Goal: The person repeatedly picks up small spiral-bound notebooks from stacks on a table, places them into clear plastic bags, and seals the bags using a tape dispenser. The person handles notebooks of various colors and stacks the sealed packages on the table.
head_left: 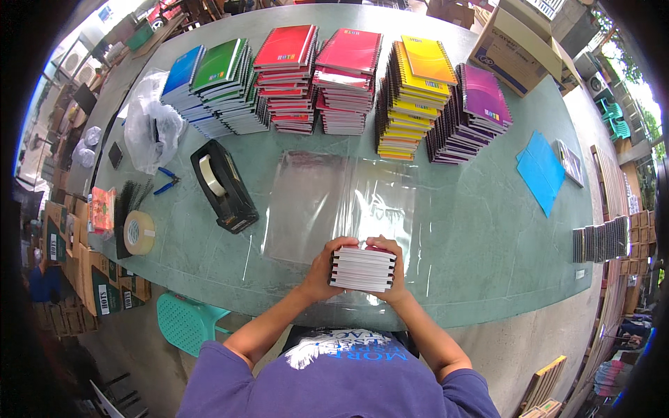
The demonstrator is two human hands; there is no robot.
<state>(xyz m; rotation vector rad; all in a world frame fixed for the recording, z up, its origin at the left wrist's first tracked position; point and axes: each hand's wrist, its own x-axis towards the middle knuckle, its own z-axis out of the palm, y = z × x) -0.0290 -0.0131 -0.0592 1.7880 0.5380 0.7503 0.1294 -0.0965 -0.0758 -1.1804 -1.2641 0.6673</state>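
At the near edge of the green table, a small stack of notebooks is standing on a clear, glossy plastic sheet that is wrinkling and catching the light. The stack is showing white page edges in thin, even layers, with a sliver of red cover on top.

Both hands are clamping this stack from opposite sides: the left hand is pressing its left end with fingers curling over the top, and the right hand is doing the same at the right end. Both forearms are reaching up from the lower edge, elbows spreading outward.

Across the far side, 6 tall piles of spiral notebooks are sitting in a row: blue, green, red, pink, yellow and purple. A black tape dispenser is lying left of the sheet, with a tape roll and a crumpled plastic bag beyond it. Blue sheets are lying to the right, and a cardboard box is resting at the far corner. A teal plastic stool is standing below the table on a concrete floor.
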